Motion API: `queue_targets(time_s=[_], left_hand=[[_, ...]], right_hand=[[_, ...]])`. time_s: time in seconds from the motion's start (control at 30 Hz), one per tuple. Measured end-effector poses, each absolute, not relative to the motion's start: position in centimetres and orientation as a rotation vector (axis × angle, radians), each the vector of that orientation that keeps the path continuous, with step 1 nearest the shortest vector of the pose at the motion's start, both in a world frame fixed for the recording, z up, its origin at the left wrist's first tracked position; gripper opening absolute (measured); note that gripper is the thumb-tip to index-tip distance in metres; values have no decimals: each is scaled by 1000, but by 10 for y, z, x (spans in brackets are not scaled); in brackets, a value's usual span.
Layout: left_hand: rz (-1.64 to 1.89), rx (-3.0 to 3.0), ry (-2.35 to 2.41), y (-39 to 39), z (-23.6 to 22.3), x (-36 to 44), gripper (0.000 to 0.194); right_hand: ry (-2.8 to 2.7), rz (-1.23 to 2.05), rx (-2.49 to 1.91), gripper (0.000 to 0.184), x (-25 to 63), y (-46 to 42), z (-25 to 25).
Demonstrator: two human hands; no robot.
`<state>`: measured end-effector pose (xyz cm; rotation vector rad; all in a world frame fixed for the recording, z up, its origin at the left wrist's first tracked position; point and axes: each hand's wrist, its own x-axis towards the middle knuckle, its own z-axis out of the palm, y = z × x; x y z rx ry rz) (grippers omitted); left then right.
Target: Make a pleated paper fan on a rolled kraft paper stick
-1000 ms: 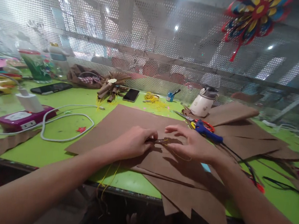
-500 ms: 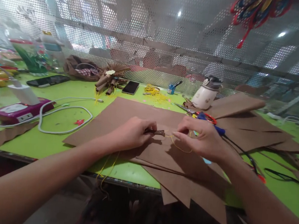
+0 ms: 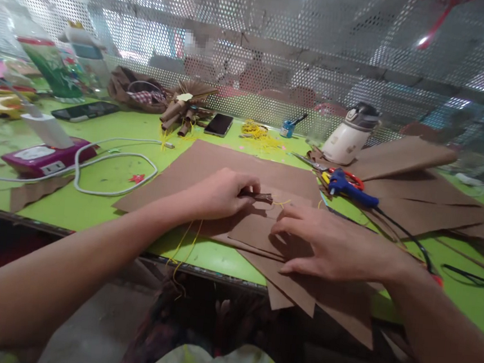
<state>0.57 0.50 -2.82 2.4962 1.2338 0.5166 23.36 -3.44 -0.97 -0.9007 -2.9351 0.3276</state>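
Note:
My left hand (image 3: 228,194) is closed around a small dark brown roll (image 3: 264,197), whose end sticks out to the right between thumb and fingers. From that end a thin yellow thread (image 3: 281,202) runs toward my right hand (image 3: 321,239). The right hand hovers low over the brown paper sheets (image 3: 243,162), thumb and curled fingers apart, with nothing visible in its grip. More yellow thread (image 3: 186,241) hangs below my left wrist over the table's front edge. Part of the roll is hidden inside my left hand.
A blue glue gun (image 3: 347,188) and scissors (image 3: 323,167) lie right of the sheets, near a white bottle (image 3: 347,137). Behind are a phone (image 3: 218,124), yellow thread pile (image 3: 257,131) and paper rolls (image 3: 175,116). Left stands a purple power strip (image 3: 32,157) with a white cable (image 3: 113,153).
My right hand has released the yellow thread, opened, and moved down toward me. My left hand still holds the roll. The camera view has tilted down slightly.

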Motion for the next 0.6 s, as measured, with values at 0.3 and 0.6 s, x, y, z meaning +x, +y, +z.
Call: queue_targets(time_s=[0.3,0.6], left_hand=[[316,2507,1150,0,-17,-2,18],[249,2536,1094,-13,-14,-13,14]], right_hand=[[-2932,459,-863,12,235,-31,-10],[-2919,192,-994,13,227,-47,-19]])
